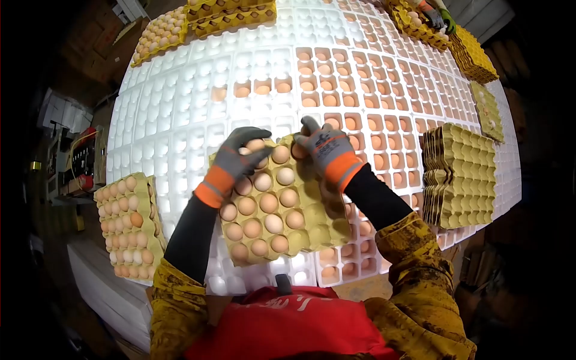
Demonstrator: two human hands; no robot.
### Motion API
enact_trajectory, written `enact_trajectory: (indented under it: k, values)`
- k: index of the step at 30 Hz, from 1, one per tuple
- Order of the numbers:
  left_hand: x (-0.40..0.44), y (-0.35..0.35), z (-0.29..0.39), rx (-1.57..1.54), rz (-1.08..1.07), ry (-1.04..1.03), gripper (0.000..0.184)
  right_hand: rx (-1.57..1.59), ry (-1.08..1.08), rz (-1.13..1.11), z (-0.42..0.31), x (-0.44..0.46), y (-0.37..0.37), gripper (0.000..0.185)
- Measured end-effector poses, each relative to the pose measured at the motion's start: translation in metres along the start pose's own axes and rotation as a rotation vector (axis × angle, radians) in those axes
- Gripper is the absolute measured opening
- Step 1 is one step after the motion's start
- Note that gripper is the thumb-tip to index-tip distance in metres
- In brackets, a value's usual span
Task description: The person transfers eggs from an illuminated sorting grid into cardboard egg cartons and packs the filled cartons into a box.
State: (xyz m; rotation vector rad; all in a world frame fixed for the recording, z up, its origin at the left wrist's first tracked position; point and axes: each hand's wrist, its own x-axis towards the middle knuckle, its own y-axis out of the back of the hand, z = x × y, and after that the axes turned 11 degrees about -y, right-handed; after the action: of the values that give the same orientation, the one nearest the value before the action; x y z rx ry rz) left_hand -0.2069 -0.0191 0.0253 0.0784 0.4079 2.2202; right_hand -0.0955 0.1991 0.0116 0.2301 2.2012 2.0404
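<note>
A yellowish pulp egg tray (312,207) lies before me on top of white foam trays, with brown and pale eggs in its left and middle rows. Several cups on its right side hold no eggs. My left hand (235,159), in a grey and orange glove, curls its fingers and thumb around an egg (255,145) at the tray's far left corner. My right hand (327,149), gloved alike, has its fingers bent over another egg (298,150) at the far edge. Part of that egg is hidden by the glove.
White foam trays (204,84) cover the table, with eggs (329,99) in the right-hand ones. A full egg tray (127,231) sits at left, stacked pulp trays (462,177) at right. Another person's gloved hand (433,13) is over a tray at far right.
</note>
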Motion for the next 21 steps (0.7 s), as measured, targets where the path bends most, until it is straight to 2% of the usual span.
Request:
enact_trajectory:
  k: [1, 2, 3, 4, 5, 7, 8, 9, 11, 13, 14, 15, 17, 18, 19, 21]
  values:
    - [0.008, -0.008, 0.002, 0.482, -0.031, -0.187, 0.048, -0.092, -0.028, -0.071, -0.007, 0.006, -0.001, 0.024]
    - [0.012, -0.021, 0.001, 0.807, -0.007, -0.266, 0.044, -0.025, -0.04, -0.11, -0.007, 0.007, 0.001, 0.024]
    - [0.017, -0.033, 0.007, 1.041, -0.087, -0.245, 0.035, 0.041, -0.049, -0.151, -0.005, 0.007, 0.011, 0.024]
    - [0.025, -0.041, 0.014, 1.081, -0.198, -0.143, 0.036, 0.254, -0.051, -0.093, 0.004, 0.004, 0.02, 0.032]
    - [0.032, -0.043, 0.02, 1.115, -0.304, -0.039, 0.037, 0.426, -0.14, -0.025, 0.013, 0.004, 0.019, 0.043]
    - [0.036, -0.039, 0.019, 1.121, -0.326, -0.075, 0.032, 1.121, -0.345, -0.096, 0.033, 0.029, 0.011, 0.047]
    - [0.036, -0.031, 0.019, 1.086, -0.374, -0.1, 0.036, 1.136, -0.403, -0.094, 0.036, 0.039, 0.009, 0.047]
    - [0.032, -0.02, 0.015, 0.961, -0.252, -0.164, 0.038, 1.148, -0.457, -0.088, 0.033, 0.052, 0.015, 0.046]
    - [0.016, 0.013, -0.004, 0.708, -0.009, -0.285, 0.042, 1.101, -0.295, -0.069, 0.014, 0.078, 0.01, 0.044]
    - [0.015, 0.058, -0.023, 0.648, 0.229, -0.24, 0.045, 0.897, -0.163, -0.01, -0.014, 0.102, -0.004, 0.045]
    - [0.018, 0.08, -0.037, 0.595, 0.341, -0.165, 0.045, 0.842, -0.163, -0.051, -0.034, 0.112, -0.002, 0.048]
    - [0.022, 0.101, -0.056, 0.599, 0.438, -0.195, 0.043, 0.703, -0.051, 0.022, -0.048, 0.126, -0.014, 0.046]
    - [0.039, 0.125, -0.073, 0.714, 0.422, -0.072, 0.04, 0.486, -0.105, 0.084, -0.08, 0.146, -0.029, 0.043]
    - [0.049, 0.127, -0.082, 0.759, 0.403, -0.051, 0.04, 0.392, -0.182, -0.029, -0.093, 0.154, -0.024, 0.041]
    - [0.059, 0.123, -0.093, 0.801, 0.382, -0.03, 0.04, 0.247, -0.185, -0.051, -0.1, 0.164, -0.032, 0.045]
    - [0.072, 0.113, -0.119, 1.041, 0.224, -0.045, 0.039, 0.234, -0.216, -0.066, -0.101, 0.168, -0.048, 0.044]
